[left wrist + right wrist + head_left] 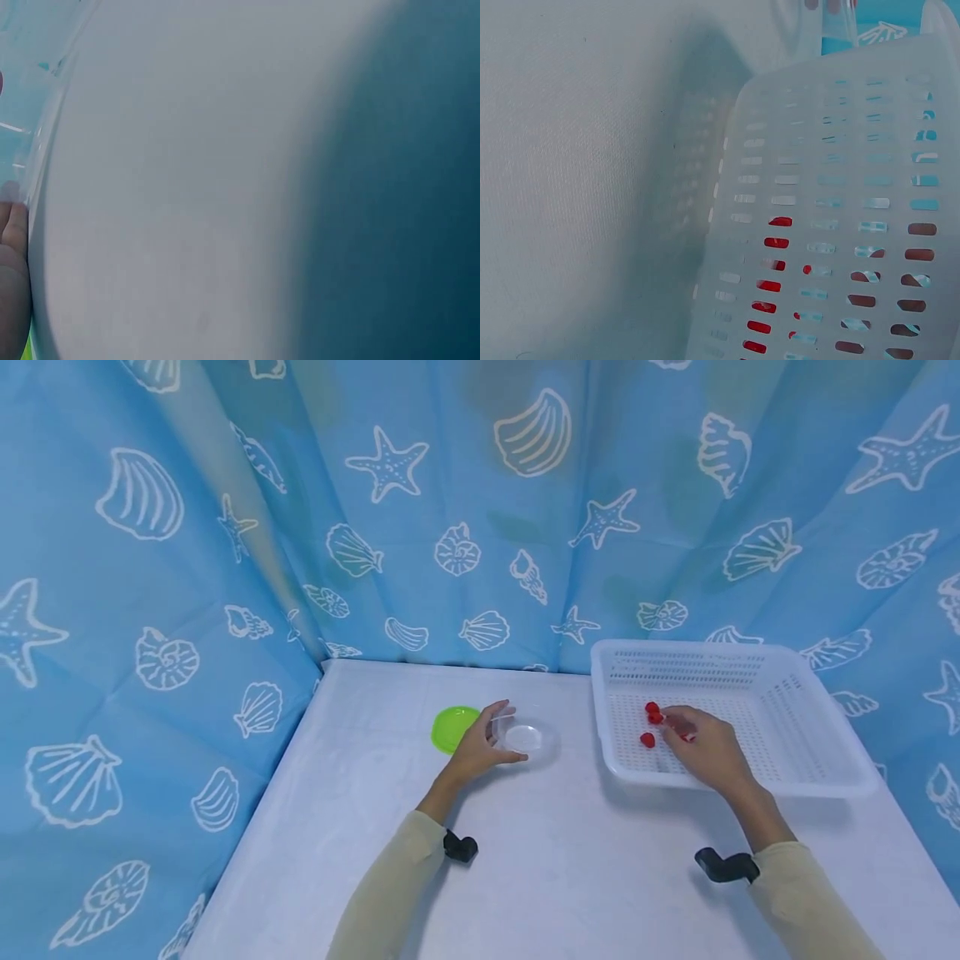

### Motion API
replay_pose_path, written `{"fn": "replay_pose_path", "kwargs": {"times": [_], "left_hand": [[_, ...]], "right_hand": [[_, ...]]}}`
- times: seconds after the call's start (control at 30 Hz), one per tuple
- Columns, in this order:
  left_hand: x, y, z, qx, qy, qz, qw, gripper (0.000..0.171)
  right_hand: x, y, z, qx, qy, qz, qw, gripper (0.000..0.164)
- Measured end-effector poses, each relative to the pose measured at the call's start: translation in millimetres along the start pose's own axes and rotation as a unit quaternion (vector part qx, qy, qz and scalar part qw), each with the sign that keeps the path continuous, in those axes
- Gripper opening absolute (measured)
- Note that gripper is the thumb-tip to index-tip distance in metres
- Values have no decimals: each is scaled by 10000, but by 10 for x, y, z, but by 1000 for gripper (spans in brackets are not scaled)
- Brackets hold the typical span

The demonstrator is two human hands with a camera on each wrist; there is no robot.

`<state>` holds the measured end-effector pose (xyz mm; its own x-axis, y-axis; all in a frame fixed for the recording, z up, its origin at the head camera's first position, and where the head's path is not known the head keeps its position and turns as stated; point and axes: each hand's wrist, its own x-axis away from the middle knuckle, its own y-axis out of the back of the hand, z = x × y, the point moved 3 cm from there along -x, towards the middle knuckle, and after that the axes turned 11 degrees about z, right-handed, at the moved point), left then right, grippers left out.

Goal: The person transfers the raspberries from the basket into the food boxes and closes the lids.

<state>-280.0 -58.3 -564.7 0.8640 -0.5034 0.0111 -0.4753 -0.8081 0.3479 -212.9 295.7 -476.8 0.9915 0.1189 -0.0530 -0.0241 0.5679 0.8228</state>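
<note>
My left hand (474,750) holds a clear plastic container (523,739) on the white table, thumb on the near side and fingers on the far side. The left wrist view catches only part of that hand (13,285) and the container's clear wall (45,142) at its left edge. Inside a white perforated basket (806,710), my right hand (705,743) reaches down among small red pieces (647,740). Whether its fingers pinch one is not clear. The right wrist view shows red through the slots of the basket's wall (810,150); the fingertips are mostly hidden.
A bright green round lid or dish (452,729) lies just left of the container, partly behind the left hand. The white-covered table (555,860) runs up to a blue curtain (465,485) with shell and starfish prints at the back and left.
</note>
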Motion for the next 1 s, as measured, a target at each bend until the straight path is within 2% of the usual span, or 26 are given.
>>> {"fn": "replay_pose_path", "kwargs": {"times": [0.23,0.57,0.77,0.9,1.0], "left_hand": [[67,136,50,52,-56,-10,10000,100],[86,162,44,19,-137,-53,9999,101],[88,175,67,46,-249,-75,9997,99],[84,170,73,109,-248,-74,9996,99],[88,152,55,160,-212,-66,9996,98]], "right_hand": [[21,-4,-7,40,-112,160,9998,44],[-76,46,-1,55,2,313,9995,42],[-308,320,59,175,-78,489,9986,42],[-504,562,80,282,-319,907,9950,42],[-634,690,6,367,-573,1254,9898,46]]}}
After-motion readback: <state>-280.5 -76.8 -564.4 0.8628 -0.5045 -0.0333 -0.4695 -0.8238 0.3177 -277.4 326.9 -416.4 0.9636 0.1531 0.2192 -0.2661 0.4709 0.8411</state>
